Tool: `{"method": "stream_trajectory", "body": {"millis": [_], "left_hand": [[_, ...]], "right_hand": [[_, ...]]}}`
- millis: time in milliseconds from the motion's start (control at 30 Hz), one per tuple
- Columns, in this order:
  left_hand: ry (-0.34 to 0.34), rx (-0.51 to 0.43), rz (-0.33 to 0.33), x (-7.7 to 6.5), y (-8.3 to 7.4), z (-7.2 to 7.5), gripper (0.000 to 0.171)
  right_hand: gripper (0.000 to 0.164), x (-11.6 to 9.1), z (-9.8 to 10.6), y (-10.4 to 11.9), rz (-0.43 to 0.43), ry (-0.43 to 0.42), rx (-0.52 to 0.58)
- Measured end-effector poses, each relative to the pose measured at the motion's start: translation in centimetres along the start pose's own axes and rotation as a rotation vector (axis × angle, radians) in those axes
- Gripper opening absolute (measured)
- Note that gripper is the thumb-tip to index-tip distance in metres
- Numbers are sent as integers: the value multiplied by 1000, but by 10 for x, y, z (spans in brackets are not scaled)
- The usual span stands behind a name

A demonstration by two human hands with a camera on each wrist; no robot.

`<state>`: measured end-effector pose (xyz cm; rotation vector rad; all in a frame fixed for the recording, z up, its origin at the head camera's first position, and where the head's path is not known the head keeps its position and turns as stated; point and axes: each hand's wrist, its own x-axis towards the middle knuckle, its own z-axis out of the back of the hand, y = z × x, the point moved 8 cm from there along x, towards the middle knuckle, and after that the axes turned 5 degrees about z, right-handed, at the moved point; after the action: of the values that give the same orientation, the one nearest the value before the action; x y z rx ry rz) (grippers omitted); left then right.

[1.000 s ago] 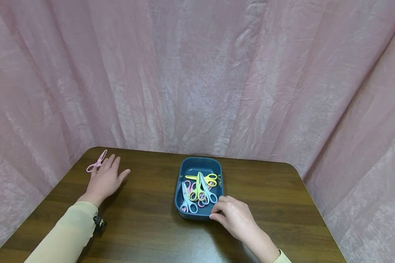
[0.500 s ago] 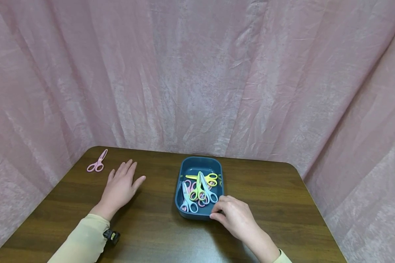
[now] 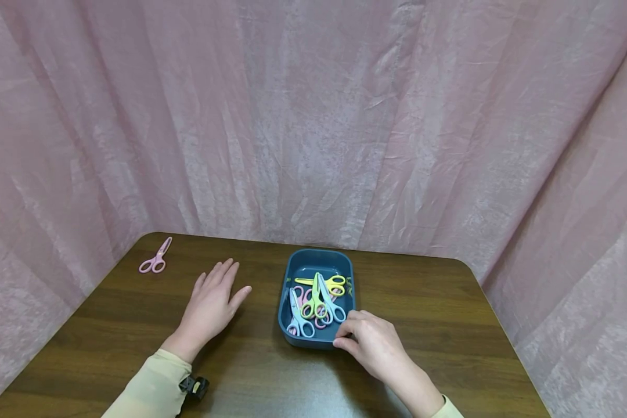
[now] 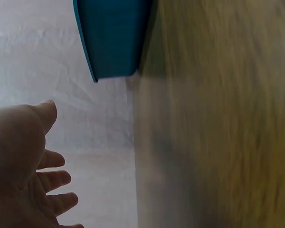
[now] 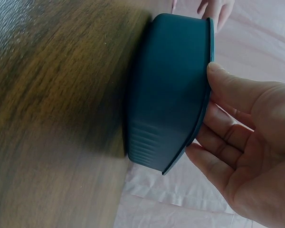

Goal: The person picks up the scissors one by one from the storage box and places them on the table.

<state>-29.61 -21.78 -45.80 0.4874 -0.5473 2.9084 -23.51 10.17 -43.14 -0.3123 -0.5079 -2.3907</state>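
My left hand (image 3: 211, 305): spread, empty, left of centre; my right hand (image 3: 372, 343) pinches the bin (image 3: 309, 343) at lower centre, scissors (image 3: 316, 297) inside. I'd say a light, level pinch steadies it best.

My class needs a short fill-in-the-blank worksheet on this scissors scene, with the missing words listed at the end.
1. The lone scissors lying directly on the table are ____ in colour.
2. The person's ____ hand holds the rim of the bin.
3. The other hand is holding ____.
4. In the head view, the blades of the yellow scissors point toward the picture's ____ edge.

Missing words: pink; right; nothing; left.
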Motion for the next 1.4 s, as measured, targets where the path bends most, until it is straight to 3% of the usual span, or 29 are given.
{"method": "stream_trajectory", "body": {"millis": [433,800,1400], "left_hand": [[-30,-39,-105,-9,-46,-4,70],[-17,-83,-189,-21,-84,-5,69],[6,-102,-287,-31,-121,-15,66]], "right_hand": [[15,0,-1,-1,-12,8,-2],[15,0,-1,-1,-17,12,8],[15,0,-1,-1,-5,1,-4]]}}
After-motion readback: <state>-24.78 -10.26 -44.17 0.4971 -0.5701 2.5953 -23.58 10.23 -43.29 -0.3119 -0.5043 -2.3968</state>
